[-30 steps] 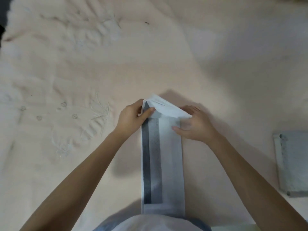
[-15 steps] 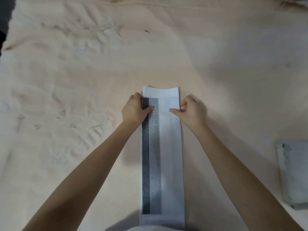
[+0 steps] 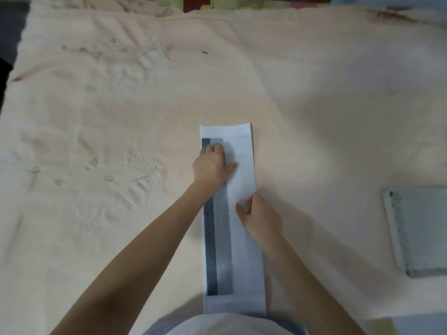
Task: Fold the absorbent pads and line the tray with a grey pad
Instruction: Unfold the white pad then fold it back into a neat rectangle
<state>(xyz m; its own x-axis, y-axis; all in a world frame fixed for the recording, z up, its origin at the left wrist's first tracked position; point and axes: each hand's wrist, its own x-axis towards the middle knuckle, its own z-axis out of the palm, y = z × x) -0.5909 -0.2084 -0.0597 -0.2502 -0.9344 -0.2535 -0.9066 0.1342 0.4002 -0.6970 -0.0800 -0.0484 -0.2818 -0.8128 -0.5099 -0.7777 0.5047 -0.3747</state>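
A long narrow folded pad point(image 3: 244, 165), white with a grey strip along its left side, lies flat on the peach bedsheet point(image 3: 314, 105) and runs from the middle of the view towards me. My left hand point(image 3: 211, 165) presses flat on its far part, fingers straight over the grey strip. My right hand point(image 3: 257, 215) rests on the pad's right edge about halfway along, thumb and fingers lying on the white surface; it is slightly blurred. A second folded grey pad point(image 3: 423, 233) lies at the right edge of the view. No tray is in view.
The bedsheet covers the whole surface, with embroidered flowers point(image 3: 142, 175) to the left. Its far edge point(image 3: 217, 18) meets a colourful mat at the top. A dark gap point(image 3: 7, 56) runs down the far left side.
The raised far end of the pad has been laid down flat. My left hand let go and now presses on top; my right hand slid towards me along the right edge.
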